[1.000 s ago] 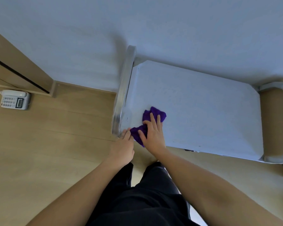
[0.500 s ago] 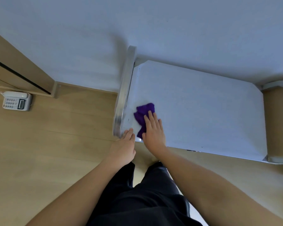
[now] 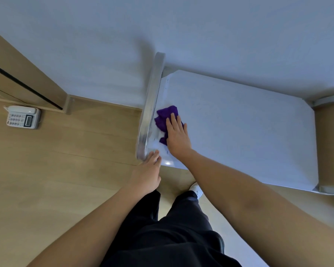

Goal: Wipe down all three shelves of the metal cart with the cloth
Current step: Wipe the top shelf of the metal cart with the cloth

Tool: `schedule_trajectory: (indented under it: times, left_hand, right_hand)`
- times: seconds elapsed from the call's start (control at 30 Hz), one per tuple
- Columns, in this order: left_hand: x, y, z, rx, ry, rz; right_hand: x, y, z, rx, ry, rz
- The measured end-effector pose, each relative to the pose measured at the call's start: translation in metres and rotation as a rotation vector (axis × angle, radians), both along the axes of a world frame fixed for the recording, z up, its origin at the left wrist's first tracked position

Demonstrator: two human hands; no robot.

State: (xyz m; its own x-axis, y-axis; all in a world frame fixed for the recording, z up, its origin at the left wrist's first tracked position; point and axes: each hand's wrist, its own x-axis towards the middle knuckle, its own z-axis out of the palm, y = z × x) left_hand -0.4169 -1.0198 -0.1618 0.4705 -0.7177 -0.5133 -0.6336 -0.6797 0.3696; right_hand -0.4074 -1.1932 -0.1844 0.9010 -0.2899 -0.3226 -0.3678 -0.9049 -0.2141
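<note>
The metal cart's top shelf (image 3: 249,128) lies below me, pale and flat, with a steel handle bar (image 3: 149,110) along its left end. A purple cloth (image 3: 165,117) sits bunched on the shelf near that bar. My right hand (image 3: 176,135) presses flat on the cloth with straight fingers. My left hand (image 3: 148,172) rests on the cart's near left corner, fingertips touching the end of the handle bar. The lower shelves are hidden under the top one.
The cart stands against a white wall (image 3: 181,31). A white desk phone (image 3: 23,117) lies on the wooden floor (image 3: 56,180) at the left, beside a wooden door frame (image 3: 27,81). My legs and one white shoe (image 3: 197,189) are just in front of the cart.
My right hand has slid the cloth away from me along the shelf's left end, closer to the handle bar. My left hand stayed at the corner.
</note>
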Motion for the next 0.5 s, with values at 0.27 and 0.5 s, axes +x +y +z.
schedule_trajectory:
  times: [0.27, 0.5]
  left_hand:
    - [-0.002, -0.008, -0.002, -0.006, 0.022, 0.012]
    - [-0.008, -0.011, 0.004, -0.018, -0.011, 0.075]
  right_hand:
    - [-0.106, 0.012, -0.001, 0.013, -0.063, -0.017]
    - [-0.115, 0.017, 0.002, 0.072, -0.054, -0.070]
